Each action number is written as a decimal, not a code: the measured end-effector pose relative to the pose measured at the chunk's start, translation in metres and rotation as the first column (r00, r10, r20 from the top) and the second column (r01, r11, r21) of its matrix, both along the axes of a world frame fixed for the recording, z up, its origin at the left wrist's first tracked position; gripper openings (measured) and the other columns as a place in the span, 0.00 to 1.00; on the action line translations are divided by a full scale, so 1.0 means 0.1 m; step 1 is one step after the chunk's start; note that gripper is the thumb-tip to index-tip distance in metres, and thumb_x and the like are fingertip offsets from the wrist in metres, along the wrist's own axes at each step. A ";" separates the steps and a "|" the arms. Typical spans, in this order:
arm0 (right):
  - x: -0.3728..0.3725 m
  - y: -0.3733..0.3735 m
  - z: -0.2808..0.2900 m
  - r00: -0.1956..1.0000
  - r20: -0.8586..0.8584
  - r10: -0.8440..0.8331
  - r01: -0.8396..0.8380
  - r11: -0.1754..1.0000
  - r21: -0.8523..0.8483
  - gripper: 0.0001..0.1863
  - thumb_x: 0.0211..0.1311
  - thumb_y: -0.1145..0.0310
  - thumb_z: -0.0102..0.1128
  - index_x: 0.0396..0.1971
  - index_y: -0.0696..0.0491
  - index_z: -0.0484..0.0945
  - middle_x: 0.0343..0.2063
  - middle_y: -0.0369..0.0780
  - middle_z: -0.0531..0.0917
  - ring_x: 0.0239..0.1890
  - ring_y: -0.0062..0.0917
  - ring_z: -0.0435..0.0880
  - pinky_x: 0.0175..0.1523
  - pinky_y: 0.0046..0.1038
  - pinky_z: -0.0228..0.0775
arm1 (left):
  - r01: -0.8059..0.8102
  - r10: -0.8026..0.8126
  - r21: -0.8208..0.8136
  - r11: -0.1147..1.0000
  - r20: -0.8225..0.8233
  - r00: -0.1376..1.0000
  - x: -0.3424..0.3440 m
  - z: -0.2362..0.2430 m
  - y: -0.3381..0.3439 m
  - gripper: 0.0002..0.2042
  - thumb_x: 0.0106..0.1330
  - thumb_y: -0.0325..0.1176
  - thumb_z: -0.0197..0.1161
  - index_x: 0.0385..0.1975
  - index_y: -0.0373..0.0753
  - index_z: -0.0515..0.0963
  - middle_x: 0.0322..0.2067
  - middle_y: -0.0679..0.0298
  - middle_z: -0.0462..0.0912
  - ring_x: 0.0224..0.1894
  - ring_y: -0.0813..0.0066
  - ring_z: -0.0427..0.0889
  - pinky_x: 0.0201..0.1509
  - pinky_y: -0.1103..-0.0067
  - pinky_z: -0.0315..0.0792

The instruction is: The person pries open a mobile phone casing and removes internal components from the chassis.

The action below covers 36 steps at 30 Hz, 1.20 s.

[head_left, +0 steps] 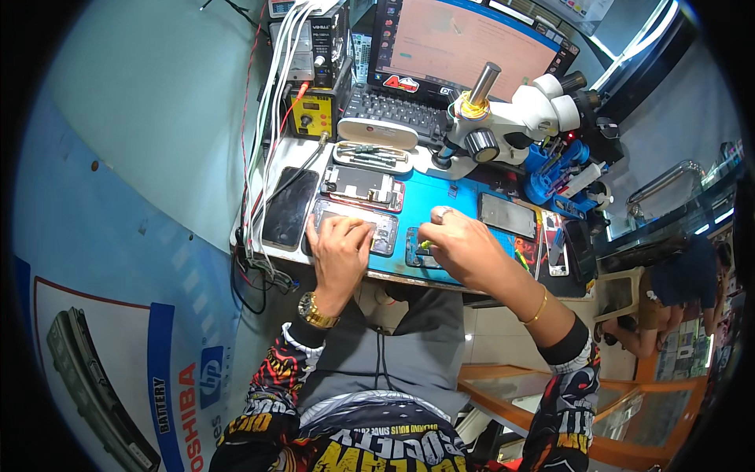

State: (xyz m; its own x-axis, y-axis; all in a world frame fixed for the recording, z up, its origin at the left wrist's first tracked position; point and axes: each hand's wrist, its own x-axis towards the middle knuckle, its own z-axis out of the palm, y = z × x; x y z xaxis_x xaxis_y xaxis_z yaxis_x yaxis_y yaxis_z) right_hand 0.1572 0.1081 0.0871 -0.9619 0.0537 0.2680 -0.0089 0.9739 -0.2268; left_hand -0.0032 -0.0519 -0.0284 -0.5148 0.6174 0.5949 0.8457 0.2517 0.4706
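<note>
My left hand [342,250] lies over an opened phone [384,230] near the bench's front edge, its fingers bent and pressed onto the left part of it. What lies beneath the palm is hidden. To the right, my right hand [464,244] is closed around a slim tool with a yellow-green part [425,245]; its exact kind is unclear. The tool points down at a dark phone frame [414,253] on the blue mat [440,193], partly covered by the hand. Behind my left hand sits another opened phone [363,187] with its inner parts showing.
A dark phone [289,208] lies at left beside hanging cables [263,118]. Further back stand an open tool case [373,157], a yellow-fronted station [312,114], a keyboard [393,110] and a microscope [503,118]. At right are a phone screen [507,215] and a blue tool holder [550,185].
</note>
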 end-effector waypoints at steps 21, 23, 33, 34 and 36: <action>-0.16 0.10 0.24 0.911 0.409 -0.050 0.050 0.999 0.009 0.31 0.67 0.72 0.60 0.70 0.44 0.69 0.37 0.50 0.82 0.41 0.44 0.83 0.45 0.46 0.70 | 0.061 -0.060 -0.151 0.987 0.009 0.998 -0.27 0.14 -0.11 0.04 0.64 0.32 0.70 0.37 0.43 0.88 0.40 0.70 0.86 0.47 0.67 0.80 0.65 0.60 0.58; -0.13 0.08 0.22 0.986 0.129 0.103 -0.103 0.995 -0.006 0.29 0.65 0.70 0.63 0.68 0.44 0.72 0.32 0.47 0.83 0.38 0.45 0.83 0.45 0.46 0.72 | 0.004 -0.009 -0.118 0.993 -0.041 0.999 -0.26 0.14 -0.13 0.07 0.66 0.32 0.67 0.41 0.42 0.87 0.42 0.67 0.86 0.48 0.66 0.80 0.63 0.62 0.59; -0.08 0.04 0.18 0.983 0.166 -0.075 0.068 0.997 0.048 0.34 0.57 0.69 0.70 0.65 0.46 0.72 0.36 0.48 0.81 0.35 0.45 0.81 0.39 0.43 0.72 | 0.518 -0.515 0.080 0.851 0.315 0.797 0.35 -0.02 0.42 0.22 0.62 0.38 0.70 0.55 0.36 0.78 0.51 0.55 0.82 0.57 0.62 0.78 0.62 0.61 0.62; -0.10 0.01 0.21 0.930 0.310 -0.197 0.196 0.980 0.035 0.33 0.57 0.68 0.70 0.65 0.46 0.73 0.36 0.48 0.81 0.35 0.45 0.81 0.40 0.43 0.72 | 0.517 -0.502 0.057 0.854 0.355 0.789 0.34 0.02 0.41 0.22 0.61 0.38 0.72 0.53 0.37 0.78 0.50 0.56 0.82 0.56 0.62 0.78 0.61 0.62 0.63; -0.07 0.04 0.18 0.963 0.246 -0.110 0.104 0.994 0.038 0.31 0.59 0.66 0.69 0.64 0.45 0.73 0.35 0.48 0.82 0.35 0.44 0.82 0.40 0.43 0.73 | 0.392 -0.402 0.098 0.915 0.333 0.853 0.38 0.06 0.42 0.22 0.56 0.40 0.75 0.48 0.39 0.81 0.46 0.59 0.82 0.53 0.63 0.77 0.58 0.62 0.63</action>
State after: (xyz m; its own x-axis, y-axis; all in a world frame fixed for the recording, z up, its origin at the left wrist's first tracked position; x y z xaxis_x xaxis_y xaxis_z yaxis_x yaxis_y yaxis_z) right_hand 0.1501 0.1122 0.1047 -0.9875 0.1559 0.0252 0.1487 0.9715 -0.1844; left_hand 0.0346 -0.0096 -0.0221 -0.4014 0.7995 0.4469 0.6585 -0.0873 0.7475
